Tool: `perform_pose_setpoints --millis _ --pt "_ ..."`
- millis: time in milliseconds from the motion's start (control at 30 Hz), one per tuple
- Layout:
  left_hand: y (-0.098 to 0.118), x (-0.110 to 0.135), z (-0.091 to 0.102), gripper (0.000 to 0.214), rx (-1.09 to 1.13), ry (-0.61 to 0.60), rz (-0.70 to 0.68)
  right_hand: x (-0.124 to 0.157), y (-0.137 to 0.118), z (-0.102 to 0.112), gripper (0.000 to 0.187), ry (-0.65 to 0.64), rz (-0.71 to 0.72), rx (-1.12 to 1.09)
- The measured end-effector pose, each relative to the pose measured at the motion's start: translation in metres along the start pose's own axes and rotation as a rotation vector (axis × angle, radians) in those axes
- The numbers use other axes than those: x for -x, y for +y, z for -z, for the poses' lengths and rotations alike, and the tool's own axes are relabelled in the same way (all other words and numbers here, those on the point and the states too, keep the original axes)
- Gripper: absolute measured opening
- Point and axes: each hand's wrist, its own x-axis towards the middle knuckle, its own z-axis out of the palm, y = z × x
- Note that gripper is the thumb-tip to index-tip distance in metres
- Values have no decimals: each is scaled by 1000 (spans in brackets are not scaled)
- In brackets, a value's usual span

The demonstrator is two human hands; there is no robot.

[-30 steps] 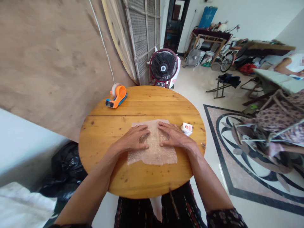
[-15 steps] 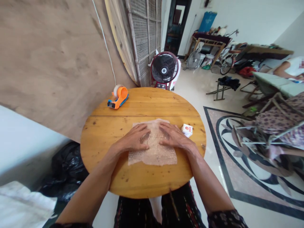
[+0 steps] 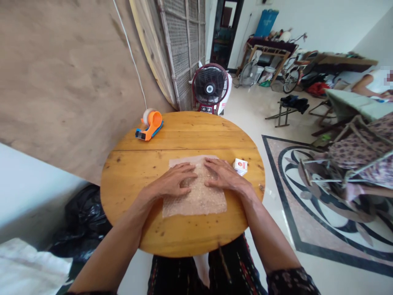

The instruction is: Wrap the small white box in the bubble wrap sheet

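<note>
The left hand (image 3: 173, 181) has edged its fingers right, it and the right hand (image 3: 224, 175) spread, gripping nothing, on one bubble-wrap sheet (image 3: 199, 204), sides running near-to-far, long axis unclear.

Two hands (image 3: 172, 180) (image 3: 225, 175), one bubble-wrap sheet (image 3: 200, 196), one box (image 3: 240, 166)

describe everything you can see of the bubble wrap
The bubble wrap is a see-through sheet, seemingly thin plastic, bumpy, roughly rectangular, with slightly ragged edges. It lies spread on the wooden table. The left hand and right hand, fingers spread, rest on its two sides, hiding parts of them.
</note>
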Motion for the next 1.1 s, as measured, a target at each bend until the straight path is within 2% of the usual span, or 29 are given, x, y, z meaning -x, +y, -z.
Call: perform_pose_setpoints --millis 333,400,500,600,667,733,867,1000,1100 --pt "5 0 4 47 35 -54 23 5 -12 4 73 12 11 10" --pt "6 0 4 45 40 -43 22 14 -18 10 66 15 41 14" --pt "8 1 4 43 57 -37 0 35 -22 21 57 86 76 -2" --pt "7 1 3 42 56 -34 -15 59 -12 29 50 184 80 11" --pt "6 0 2 41 45 -34 -8 70 1 32 46 270 41 76" --pt "5 0 2 41 36 -41 0 76 18 33 50 346 -54 157" --pt "3 0 0 43 27 -38 -5 71 43 33 67 320 -241 227" --pt "3 1 -1 43 45 -25 8 61 48 31 51 266 -300 161" --pt "5 1 1 42 45 -9 1 64 43 32 42 326 -374 82"
